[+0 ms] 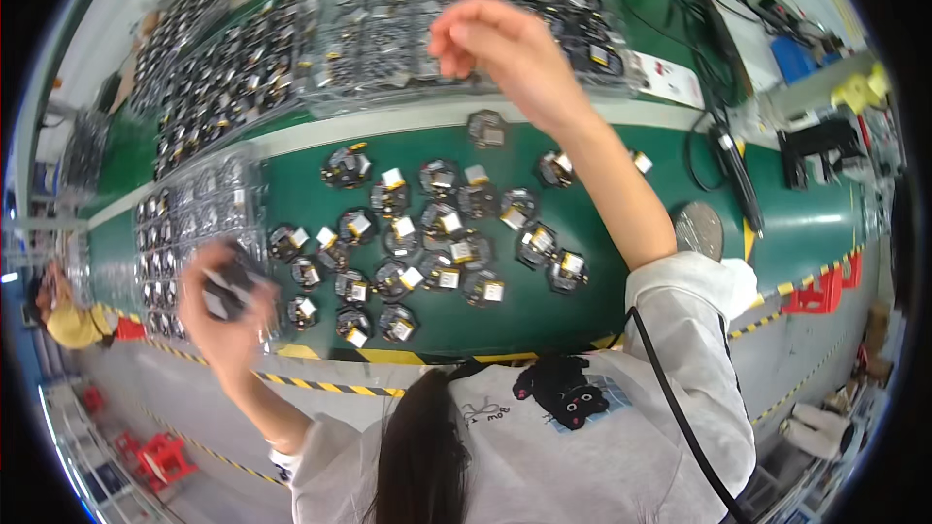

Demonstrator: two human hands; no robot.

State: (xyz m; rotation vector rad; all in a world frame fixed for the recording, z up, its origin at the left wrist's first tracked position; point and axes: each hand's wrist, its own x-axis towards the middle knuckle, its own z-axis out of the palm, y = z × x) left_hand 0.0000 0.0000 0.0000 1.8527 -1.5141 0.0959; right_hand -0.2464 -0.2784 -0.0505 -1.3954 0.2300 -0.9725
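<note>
So my left hand (225,303) is gripping one of those small round black modules (231,283) with a pale square patch on it, fingers curled right around it, so that grip is pressed shut on the part. It's blurry there, so I can't make out more of it. I'm holding it up just over the near-left edge of the green worktop (796,223), right in front of a clear plastic tray (194,204) that's full of the same dark round parts.

My right hand (505,44) is reaching way out over the far side, and the fingertips (449,50) are bunching together in a pinch above another clear blister tray (388,29) loaded with modules. I honestly can't tell if there's anything between them, it's too small to see.

Between the two hands, a loose cluster of round modules (427,243) is lying flat on the green worktop, most with a white or yellow-edged square on top, some touching, some just beside each other. One stray module (486,128) is sitting apart, up near the pale strip along the trays.

Further out, a flat grey disc (699,229) is lying right of my forearm, and black cables (723,150) are trailing down the right side. Yellow and black hazard tape (388,357) is running along the near edge.
</note>
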